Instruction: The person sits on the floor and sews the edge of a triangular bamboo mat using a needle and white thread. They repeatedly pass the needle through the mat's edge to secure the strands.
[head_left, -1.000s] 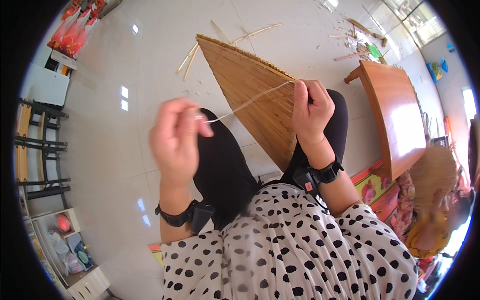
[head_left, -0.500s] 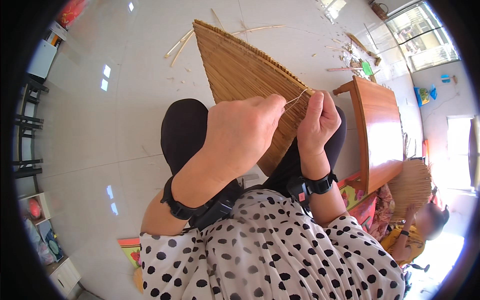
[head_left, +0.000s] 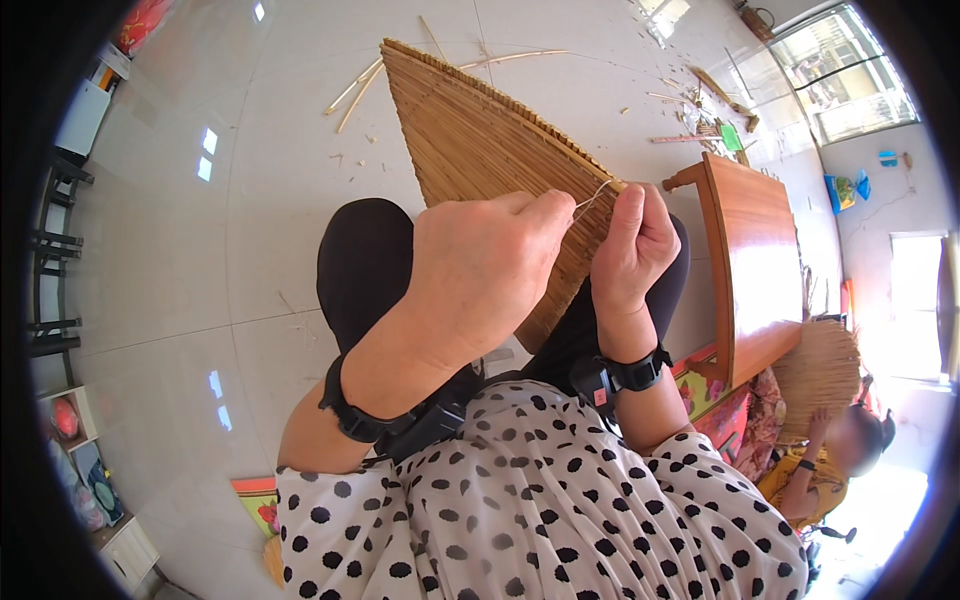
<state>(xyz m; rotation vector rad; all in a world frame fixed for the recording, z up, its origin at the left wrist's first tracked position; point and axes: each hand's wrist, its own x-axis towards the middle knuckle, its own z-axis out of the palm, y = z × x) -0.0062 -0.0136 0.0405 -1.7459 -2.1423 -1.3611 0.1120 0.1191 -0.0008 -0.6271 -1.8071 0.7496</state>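
A brown panel of straw-like stalks [head_left: 480, 130], laid side by side, rests between my knees with its pointed corner away from me. My left hand [head_left: 490, 270] is closed, thumb and finger pinching a thin pale thread [head_left: 594, 197]. The thread loops over to the panel's right edge, close to my right hand [head_left: 635, 245]. That hand is also closed, its thumb and fingers gripping the panel's edge where the thread meets it. My left hand covers part of the panel's lower half.
At right stands a wooden bench-like table [head_left: 755, 265]. Beyond it, a person in yellow [head_left: 815, 485] holds another straw panel [head_left: 815, 375]. Loose stalks [head_left: 360, 90] and scraps lie on the tiled floor; dark stools [head_left: 55, 250] line the left wall.
Both hands keep their grip, and the thread stays looped at the panel's edge. The whole view has shifted very slightly; little else differs.
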